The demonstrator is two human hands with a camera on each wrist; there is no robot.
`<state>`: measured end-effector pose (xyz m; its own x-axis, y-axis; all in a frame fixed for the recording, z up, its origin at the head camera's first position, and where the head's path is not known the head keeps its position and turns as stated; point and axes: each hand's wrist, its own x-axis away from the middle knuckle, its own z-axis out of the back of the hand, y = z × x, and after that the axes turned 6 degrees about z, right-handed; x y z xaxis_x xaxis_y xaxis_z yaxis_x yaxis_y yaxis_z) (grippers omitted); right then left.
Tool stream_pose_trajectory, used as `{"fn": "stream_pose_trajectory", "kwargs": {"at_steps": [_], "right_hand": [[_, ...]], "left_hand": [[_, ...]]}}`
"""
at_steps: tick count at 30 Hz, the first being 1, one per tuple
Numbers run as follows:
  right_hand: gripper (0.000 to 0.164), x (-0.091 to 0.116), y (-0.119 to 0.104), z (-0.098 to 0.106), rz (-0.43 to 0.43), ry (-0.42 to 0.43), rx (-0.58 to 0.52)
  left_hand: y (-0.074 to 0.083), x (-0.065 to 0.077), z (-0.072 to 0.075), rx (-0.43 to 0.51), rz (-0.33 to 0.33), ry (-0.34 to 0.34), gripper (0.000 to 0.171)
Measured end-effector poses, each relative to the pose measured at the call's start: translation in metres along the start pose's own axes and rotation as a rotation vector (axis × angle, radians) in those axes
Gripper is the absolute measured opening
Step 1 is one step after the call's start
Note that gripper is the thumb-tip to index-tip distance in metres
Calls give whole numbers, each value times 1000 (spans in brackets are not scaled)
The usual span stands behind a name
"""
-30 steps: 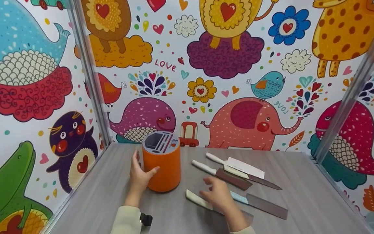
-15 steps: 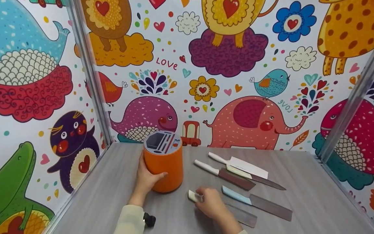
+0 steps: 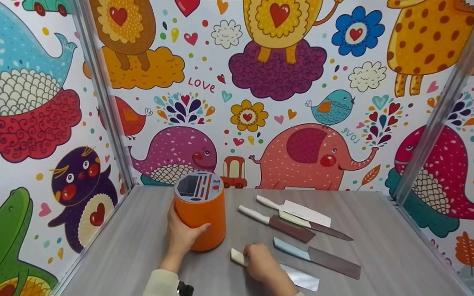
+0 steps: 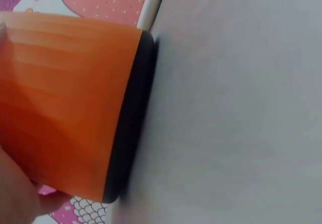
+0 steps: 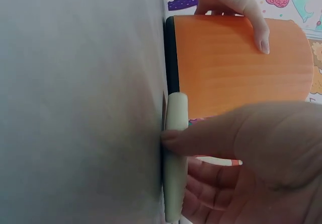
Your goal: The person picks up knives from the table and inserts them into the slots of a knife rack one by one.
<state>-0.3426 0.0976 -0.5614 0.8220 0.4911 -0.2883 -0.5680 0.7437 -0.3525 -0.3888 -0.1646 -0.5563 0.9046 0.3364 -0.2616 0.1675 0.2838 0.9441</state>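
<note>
An orange, round knife block [image 3: 212,216] with a grey slotted top stands upright on the table. My left hand [image 3: 182,235] holds it from the left side, thumb across its front. In the left wrist view, the block's dark base [image 4: 132,118] meets the tabletop. My right hand [image 3: 263,265] grips the cream handle of a broad-bladed kitchen knife [image 3: 300,278] to the front right of the block. Seen from the right wrist, the thumb presses one side of the cream handle [image 5: 176,183] and curled fingers lie on the other side. Part of the handle is hidden under the hand.
A blue-handled knife [image 3: 331,262] lies right of my right hand. Behind it are a white-handled broad knife [image 3: 292,229], a cream-handled pointed knife [image 3: 331,232] and a white-handled cleaver [image 3: 307,211], close together. Patterned walls [image 3: 237,90] bound the grey table [image 3: 130,238] at the back and sides.
My right hand has come down onto the cream-handled knife and taken hold of its handle. My left hand, earlier more loosely beside the knife block, now wraps closer around it.
</note>
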Motion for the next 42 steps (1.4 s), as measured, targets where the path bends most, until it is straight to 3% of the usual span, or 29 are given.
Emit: {"fn": "stream_pose_trajectory", "kwargs": {"at_steps": [3, 9, 17, 25, 30, 34, 39, 42], "right_hand": [[26, 1, 2, 5, 38, 24, -26], [28, -1, 2, 28, 19, 93, -107], [34, -1, -5, 59, -13, 138, -299], [35, 5, -11, 96, -154, 206, -521], [35, 13, -14, 115, -164, 269, -609], [34, 17, -16, 125, -154, 283, -675], [35, 21, -18, 133, -151, 312, -718], [36, 22, -21, 137, -144, 328, -726]], "left_hand": [[1, 5, -2, -29, 19, 32, 130], [4, 10, -8, -47, 1, 78, 128], [5, 21, -8, -51, 8, 134, 131], [11, 30, -10, -74, 38, 124, 132], [12, 31, -12, -110, 19, 123, 135], [19, 30, -6, -103, -78, 172, 134], [43, 34, 6, -61, -288, 309, 108], [63, 40, 8, -27, -444, 332, 96]]}}
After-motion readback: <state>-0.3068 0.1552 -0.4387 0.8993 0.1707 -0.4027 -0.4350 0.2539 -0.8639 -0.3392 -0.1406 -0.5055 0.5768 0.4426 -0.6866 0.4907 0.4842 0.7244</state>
